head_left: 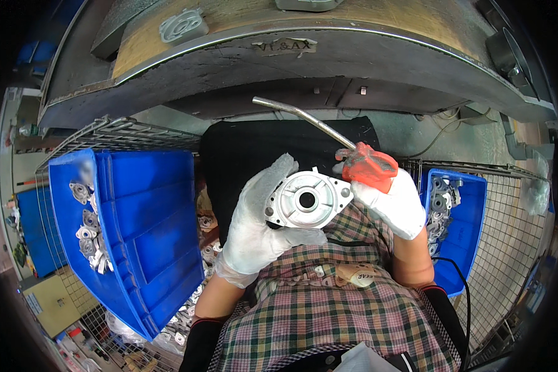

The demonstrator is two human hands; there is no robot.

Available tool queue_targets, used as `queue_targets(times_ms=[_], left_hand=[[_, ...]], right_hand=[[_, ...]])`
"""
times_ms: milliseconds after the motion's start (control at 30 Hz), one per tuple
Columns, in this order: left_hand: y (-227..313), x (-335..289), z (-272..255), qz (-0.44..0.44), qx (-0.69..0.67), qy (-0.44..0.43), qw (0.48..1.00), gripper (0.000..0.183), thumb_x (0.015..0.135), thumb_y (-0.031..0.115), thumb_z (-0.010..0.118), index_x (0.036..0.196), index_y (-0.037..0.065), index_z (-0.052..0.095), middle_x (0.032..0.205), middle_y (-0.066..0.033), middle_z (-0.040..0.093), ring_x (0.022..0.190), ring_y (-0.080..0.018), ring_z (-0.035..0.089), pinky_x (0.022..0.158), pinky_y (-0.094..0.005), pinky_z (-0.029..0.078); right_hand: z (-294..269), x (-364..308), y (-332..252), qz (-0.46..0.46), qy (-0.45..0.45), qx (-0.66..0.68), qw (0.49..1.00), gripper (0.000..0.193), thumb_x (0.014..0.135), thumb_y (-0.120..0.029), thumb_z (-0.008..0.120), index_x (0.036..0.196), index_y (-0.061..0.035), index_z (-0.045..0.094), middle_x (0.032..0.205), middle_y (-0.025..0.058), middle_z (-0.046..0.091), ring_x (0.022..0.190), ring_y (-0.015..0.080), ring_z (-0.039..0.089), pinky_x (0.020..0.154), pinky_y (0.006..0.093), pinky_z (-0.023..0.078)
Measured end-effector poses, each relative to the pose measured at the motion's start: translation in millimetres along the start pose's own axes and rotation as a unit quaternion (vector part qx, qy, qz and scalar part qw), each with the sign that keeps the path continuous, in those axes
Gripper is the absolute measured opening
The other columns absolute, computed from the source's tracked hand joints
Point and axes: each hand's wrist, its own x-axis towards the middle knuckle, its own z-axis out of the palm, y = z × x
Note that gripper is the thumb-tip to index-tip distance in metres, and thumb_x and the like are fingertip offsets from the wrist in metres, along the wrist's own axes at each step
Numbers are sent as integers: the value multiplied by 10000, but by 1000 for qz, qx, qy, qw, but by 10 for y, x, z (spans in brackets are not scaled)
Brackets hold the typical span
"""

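Observation:
Held in front of my lap is a silvery cast-metal flange (pixel 291 214), its round face with a central bore turned up. My left hand (pixel 253 214), in a whitish glove, wraps its fingers and thumb around the left side of it. A bent steel rod (pixel 307 116) rises to the upper left from my right hand (pixel 395 201). That hand is also gloved in white, with red material about the fingers, and it is closed around the rod's lower end. The red part is next to the flange's right ear; whether they touch is unclear.
A large blue bin (pixel 146 229) with metal castings stands tilted at left, and a smaller blue bin (pixel 471 232) with castings at right. Wire mesh (pixel 508 242) runs beside them. Ahead is the workbench edge (pixel 229 46), with a casting (pixel 183 28) on top.

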Motion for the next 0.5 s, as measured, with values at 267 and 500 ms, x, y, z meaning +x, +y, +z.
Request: queue_targets(times_ms=[267,500], left_hand=[[6,7,9,-25,-42,6,999,1001,505,324,921,1312,-33,447,1242,-161,515,1141,-257,561,983,-367,449],[-2,27,-26,-7,9,-15,1000,994,505,347,919,1300,-34,458,1225,-155,527,1133,-256,563,991,-363,434]], right_hand=[[-20,5,-9,16,-21,-13,1000,602,770,-217,768,1258,43,530,1211,122,610,1010,140,585,895,291,469],[-51,12,7,-21,-29,-28,999,405,812,-90,728,1183,24,610,1076,80,678,953,114,618,859,259,484]])
